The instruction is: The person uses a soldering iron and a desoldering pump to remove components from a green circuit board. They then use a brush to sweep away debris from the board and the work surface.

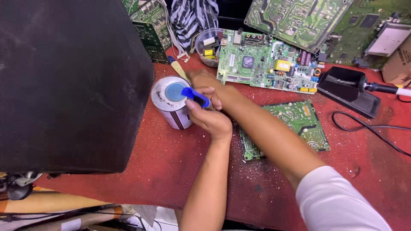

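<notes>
A small metal can (171,102) with a blue cap in its lid stands on the red table (171,171). My left hand (210,122) reaches up from below, closed around a blue-handled tool (195,96) whose tip rests on the can's lid. Just behind it, my right hand (207,83), on the white-sleeved arm, is closed on a yellowish brush handle (179,69) with a blue band that points away to the upper left. Both hands touch each other beside the can.
A large black box (64,81) fills the left. Green circuit boards lie behind (257,60) and under my right forearm (299,117). A clear cup of parts (208,45), a black soldering-iron stand (346,87) and a black cable (368,128) sit to the right.
</notes>
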